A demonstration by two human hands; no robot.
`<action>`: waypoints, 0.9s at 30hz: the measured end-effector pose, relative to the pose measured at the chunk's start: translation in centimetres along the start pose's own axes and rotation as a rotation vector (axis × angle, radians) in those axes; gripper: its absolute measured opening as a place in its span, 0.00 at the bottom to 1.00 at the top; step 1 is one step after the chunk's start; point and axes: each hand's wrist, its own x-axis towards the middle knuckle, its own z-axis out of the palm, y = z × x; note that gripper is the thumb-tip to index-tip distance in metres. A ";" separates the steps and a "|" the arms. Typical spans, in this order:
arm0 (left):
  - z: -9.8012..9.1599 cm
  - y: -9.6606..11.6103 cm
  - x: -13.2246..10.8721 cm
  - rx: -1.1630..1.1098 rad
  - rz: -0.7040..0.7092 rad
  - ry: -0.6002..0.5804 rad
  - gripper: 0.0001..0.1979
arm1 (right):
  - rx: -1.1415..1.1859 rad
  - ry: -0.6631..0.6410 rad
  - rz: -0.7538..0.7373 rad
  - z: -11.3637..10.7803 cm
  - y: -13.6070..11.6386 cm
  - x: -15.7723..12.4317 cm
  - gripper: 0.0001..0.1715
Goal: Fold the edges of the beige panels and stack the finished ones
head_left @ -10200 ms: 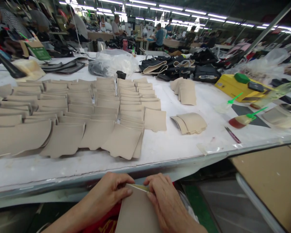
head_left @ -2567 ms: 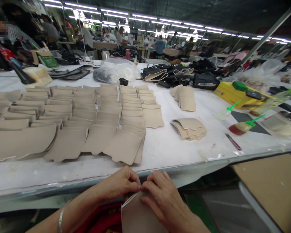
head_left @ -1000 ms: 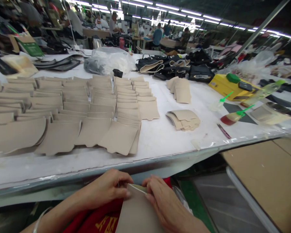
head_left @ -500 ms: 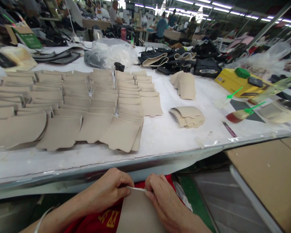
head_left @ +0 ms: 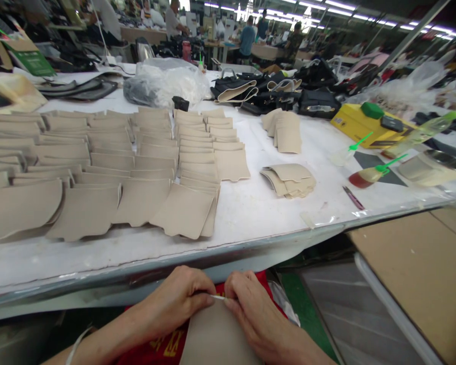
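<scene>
A beige leather-like panel (head_left: 216, 334) lies over red cloth (head_left: 171, 344) with yellow marks, below the table's front edge. My left hand (head_left: 190, 294) pinches the panel's far edge between thumb and fingers. Close to it on the right, my right hand (head_left: 247, 304) pinches the same edge. Between the fingertips shows a thin pale strip of that edge. The panel's lower end runs out of view. On the table beyond, rows of similar beige panels (head_left: 140, 203) stand overlapping on the left and middle.
Two small piles of beige pieces, one curved pile (head_left: 289, 180) nearer, lie right of the rows. Further right are a glue bottle (head_left: 365, 177) with a green brush, a cutter (head_left: 353, 197) and a yellow box (head_left: 365, 124). Black bags (head_left: 273, 94) and clear plastic (head_left: 175, 81) lie behind. People work far back.
My left hand has shifted slightly right along the panel's edge, closer to my right hand, so less of the pale edge shows between them. The camera view has turned a little.
</scene>
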 end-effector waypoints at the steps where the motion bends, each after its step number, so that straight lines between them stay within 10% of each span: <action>1: 0.1 0.0 0.0 0.023 0.016 0.007 0.09 | -0.001 -0.001 0.003 0.0 0.0 0.0 0.09; 27: 0.8 0.8 1.0 -0.021 0.020 -0.020 0.09 | 0.183 0.008 -0.007 -1.3 1.5 0.0 0.05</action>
